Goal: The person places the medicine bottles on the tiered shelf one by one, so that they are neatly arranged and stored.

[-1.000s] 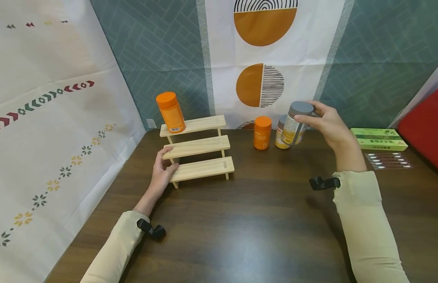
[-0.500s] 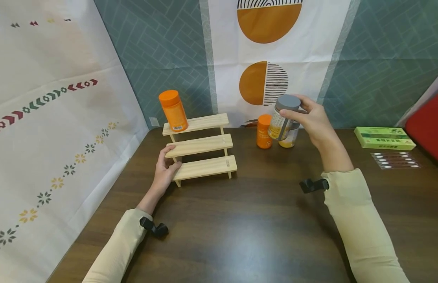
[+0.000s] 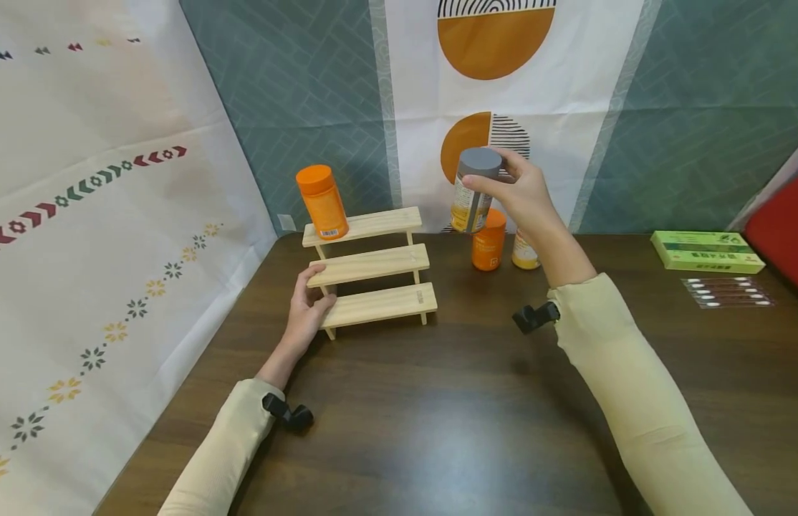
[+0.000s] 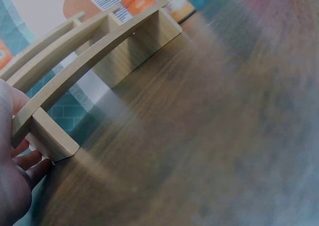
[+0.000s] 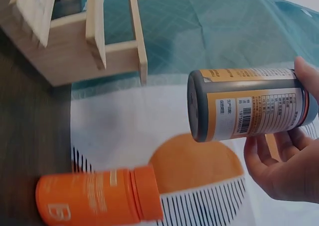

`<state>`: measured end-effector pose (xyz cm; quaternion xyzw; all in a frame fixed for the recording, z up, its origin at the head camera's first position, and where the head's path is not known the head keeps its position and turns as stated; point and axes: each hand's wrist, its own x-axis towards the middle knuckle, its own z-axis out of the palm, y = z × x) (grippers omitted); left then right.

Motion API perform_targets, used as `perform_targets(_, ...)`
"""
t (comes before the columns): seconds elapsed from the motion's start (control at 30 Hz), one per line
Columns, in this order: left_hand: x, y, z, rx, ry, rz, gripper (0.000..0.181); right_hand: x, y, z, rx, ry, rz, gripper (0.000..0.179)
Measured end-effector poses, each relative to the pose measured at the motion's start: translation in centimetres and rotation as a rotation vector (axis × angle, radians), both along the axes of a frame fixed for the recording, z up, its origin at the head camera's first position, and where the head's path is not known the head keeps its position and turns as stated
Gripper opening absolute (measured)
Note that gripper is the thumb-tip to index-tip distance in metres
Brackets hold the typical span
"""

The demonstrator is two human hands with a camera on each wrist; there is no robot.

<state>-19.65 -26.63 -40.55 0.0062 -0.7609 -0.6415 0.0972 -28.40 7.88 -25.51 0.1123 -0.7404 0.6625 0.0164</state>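
Note:
My left hand point(image 3: 304, 309) grips the left end of a three-tier wooden display rack point(image 3: 376, 264), fingers at the middle tier and thumb by the lowest. An orange bottle point(image 3: 324, 206) stands at the left of the rack's top tier. Held up by its grey lid, a jar point(image 3: 467, 203) with a yellow-and-white label is in my right hand point(image 3: 523, 190), right of the rack and off the table. In the right wrist view the label of this jar point(image 5: 244, 109) and its base face the camera. Below it, a second orange bottle point(image 3: 488, 247) stands on the table, partly covered.
Another yellow-labelled jar point(image 3: 524, 252) stands beside the orange bottle, its top hidden by my right arm. A green box point(image 3: 707, 252) and a clear pack of swabs point(image 3: 728, 292) lie at the right, near a red object point(image 3: 786, 215). A patterned cloth backdrop point(image 3: 418, 143) rises behind the table.
My right hand has carried the grey-lidded jar leftward and upward, passing in front of the other jar and the orange bottle. My left hand stays on the rack; the view has shifted slightly.

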Motion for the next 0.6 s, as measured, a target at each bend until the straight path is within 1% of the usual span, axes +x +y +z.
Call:
perform_targets(0.1,0.1,-0.1,0.2,-0.012,0.003,0.003,0.057,-0.6,-1.5,0.4,0.0,0.005,-0.014,0.065)
perform_targets(0.2,-0.1,-0.2,-0.5,-0.024,0.014,0.019,0.057,-1.2,-3.1,0.3,-0.012,-0.008,-0.021,0.064)
perform_targets(0.27,-0.2,-0.4,-0.9,-0.032,0.026,0.03,0.056,-1.7,-4.4,0.3,-0.03,-0.009,-0.012,0.063)
perform_targets(0.37,-0.3,-0.4,-1.3,-0.039,0.045,0.026,0.056,-2.1,-6.0,0.5,-0.069,-0.006,0.015,0.062)
perform_targets(0.47,-0.4,-0.3,-1.4,-0.04,0.047,0.011,0.056,-2.5,-7.2,0.6,-0.096,-0.003,0.037,0.062)
perform_targets(0.6,-0.6,-0.2,-1.3,-0.035,0.045,0.017,0.056,-2.7,-8.7,0.7,-0.086,-0.009,0.055,0.063)
